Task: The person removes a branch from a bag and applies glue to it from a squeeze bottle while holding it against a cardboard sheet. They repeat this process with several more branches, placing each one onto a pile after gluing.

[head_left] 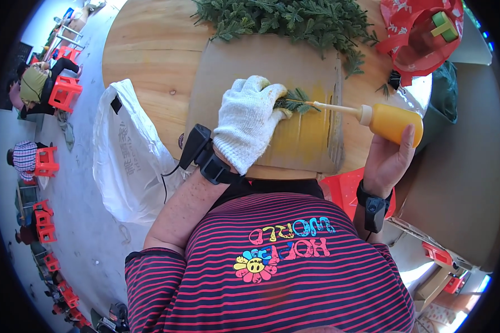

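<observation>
In a white knitted glove, my left hand [249, 119] pinches a small green fir-like sprig [297, 101] above the cardboard sheet. My bare right hand [390, 158] grips a squeeze bottle [397, 125] of yellow-orange liquid, tilted on its side with its long pale nozzle [336, 107] pointing left. The nozzle's tip meets the sprig close to my gloved fingers; whether liquid is coming out is too small to tell. Yellow smears [303, 141] cover part of the cardboard [228, 61] beneath, and the glove's fingertips carry yellow stains.
A heap of green sprigs [283, 16] lies at the table's far side. A red bag [416, 39] stands at the far right beside a black clip [394, 79]. A white plastic bag [130, 150] hangs at the left table edge [144, 72]. To the right is a large cardboard box [455, 183].
</observation>
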{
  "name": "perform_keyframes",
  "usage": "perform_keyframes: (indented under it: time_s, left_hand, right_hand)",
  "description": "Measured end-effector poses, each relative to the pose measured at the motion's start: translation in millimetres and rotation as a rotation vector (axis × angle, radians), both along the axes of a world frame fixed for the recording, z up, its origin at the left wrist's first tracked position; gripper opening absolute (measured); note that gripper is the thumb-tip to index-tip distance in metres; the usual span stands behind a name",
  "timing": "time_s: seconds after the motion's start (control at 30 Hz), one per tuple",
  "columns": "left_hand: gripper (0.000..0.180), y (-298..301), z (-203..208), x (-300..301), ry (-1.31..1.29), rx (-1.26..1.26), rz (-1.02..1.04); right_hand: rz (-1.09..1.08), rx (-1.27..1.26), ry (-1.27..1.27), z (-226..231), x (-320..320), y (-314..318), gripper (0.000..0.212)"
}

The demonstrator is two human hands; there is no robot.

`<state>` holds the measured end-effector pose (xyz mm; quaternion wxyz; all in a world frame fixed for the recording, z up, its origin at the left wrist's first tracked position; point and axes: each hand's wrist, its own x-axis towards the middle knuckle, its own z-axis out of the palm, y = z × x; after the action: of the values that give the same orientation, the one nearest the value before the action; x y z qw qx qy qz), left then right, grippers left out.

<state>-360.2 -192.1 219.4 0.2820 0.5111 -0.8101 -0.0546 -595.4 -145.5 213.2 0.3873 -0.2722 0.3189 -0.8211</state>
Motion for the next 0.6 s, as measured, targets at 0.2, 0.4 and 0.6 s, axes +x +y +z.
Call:
perform_keyframes:
  time_s: [0.2, 0.4, 0.6]
  left_hand:
    - [0.035, -1.2, -1.0, 1.5, 0.023, -0.001, -0.020]
    - [0.034, -1.7, -0.7, 1.1, 0.013, 0.006, -0.022]
    - [0.031, -2.8, -1.5, 0.6, -0.005, 0.013, -0.031]
  right_hand:
    - [-0.027, -0.023, 0.140, -0.7, 5.1, -2.7, 0.030]
    - [-0.031, -0.024, 0.223, 8.7, 11.0, -3.6, 0.032]
    - [-0.053, -0.002, 0.231, 11.1, 9.5, -1.7, 0.036]
